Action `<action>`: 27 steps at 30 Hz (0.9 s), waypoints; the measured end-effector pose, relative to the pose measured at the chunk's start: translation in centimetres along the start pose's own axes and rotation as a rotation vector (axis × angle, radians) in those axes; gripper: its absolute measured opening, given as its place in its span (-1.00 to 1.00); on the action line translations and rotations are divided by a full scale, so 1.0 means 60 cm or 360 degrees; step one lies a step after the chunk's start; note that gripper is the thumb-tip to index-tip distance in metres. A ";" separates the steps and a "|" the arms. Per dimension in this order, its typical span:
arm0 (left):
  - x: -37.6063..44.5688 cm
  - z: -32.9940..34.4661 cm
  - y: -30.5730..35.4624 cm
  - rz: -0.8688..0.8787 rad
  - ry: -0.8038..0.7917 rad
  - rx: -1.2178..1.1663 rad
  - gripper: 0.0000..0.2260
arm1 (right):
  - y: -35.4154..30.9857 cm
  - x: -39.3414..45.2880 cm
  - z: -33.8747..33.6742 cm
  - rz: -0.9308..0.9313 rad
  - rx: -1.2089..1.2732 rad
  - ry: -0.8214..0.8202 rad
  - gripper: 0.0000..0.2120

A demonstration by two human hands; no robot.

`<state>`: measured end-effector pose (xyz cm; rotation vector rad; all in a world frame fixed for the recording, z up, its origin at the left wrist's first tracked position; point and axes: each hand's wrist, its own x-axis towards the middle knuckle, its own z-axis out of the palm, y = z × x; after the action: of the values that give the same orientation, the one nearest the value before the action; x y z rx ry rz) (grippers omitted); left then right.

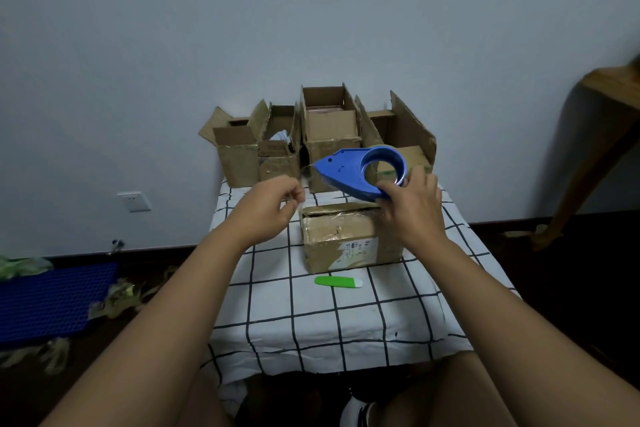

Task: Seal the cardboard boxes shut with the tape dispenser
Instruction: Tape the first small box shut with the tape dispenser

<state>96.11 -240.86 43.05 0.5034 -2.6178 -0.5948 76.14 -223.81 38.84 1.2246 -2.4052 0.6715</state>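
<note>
Both forearms are bare to the frame's lower edge, no sleeves showing. The bare left hand [277,199] and bare right hand [414,203] show no rings, watch or gloves. Bare knees fill the bottom corners.

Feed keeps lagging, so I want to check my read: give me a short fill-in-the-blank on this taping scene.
1. The right hand grips a tape dispenser coloured ____.
2. The left hand pinches the free end of the clear ____.
3. The green utility knife lies on the checked tablecloth, ____ the closed cardboard box than the person.

Missing: blue; tape; nearer
</note>
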 end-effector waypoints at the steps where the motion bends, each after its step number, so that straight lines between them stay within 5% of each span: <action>1: -0.002 0.000 -0.001 0.0007 0.0024 0.0078 -0.85 | 0.000 0.001 -0.002 0.0019 0.0001 0.0009 -0.82; 15: -0.003 0.009 0.004 -0.0394 0.0603 -0.0243 -0.88 | 0.007 0.019 -0.043 0.0037 0.0539 -0.0285 -0.68; 22: 0.013 0.039 0.023 -0.0561 0.0483 -0.0579 -0.26 | -0.003 0.015 -0.084 -0.0199 0.0414 -0.0184 -0.75; 27: 0.031 0.050 0.058 -0.0610 0.0310 -0.0745 -0.05 | -0.017 0.017 -0.109 -0.0312 0.0380 -0.0085 -0.75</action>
<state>92.25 -237.74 42.77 0.8608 -2.1097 -1.1753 77.04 -221.34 45.02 1.5684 -2.2556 0.8929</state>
